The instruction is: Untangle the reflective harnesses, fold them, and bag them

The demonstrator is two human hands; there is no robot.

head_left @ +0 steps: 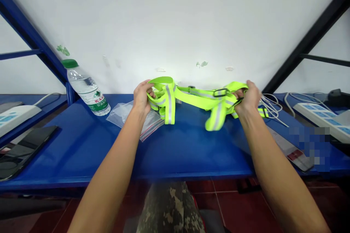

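Note:
A fluorescent yellow reflective strap harness (197, 98) with silver stripes and black slide buckles is lifted just above the blue tabletop (186, 153). My left hand (142, 98) grips a looped part of it at the left end. At the right end, my right hand (248, 99) holds another strap section. The webbing sags between my hands, and one looped strap hangs down near the right. A clear resealable plastic bag (131, 118) lies just left of my left hand, not touching it.
A water bottle (86, 89) with a green cap leans against the white wall at left. White cables (270, 105) lie beyond my right hand. Power strips (16, 120) (314, 120) sit on both sides, with a dark tablet (24, 151) at left. Blue and black shelf uprights frame the table.

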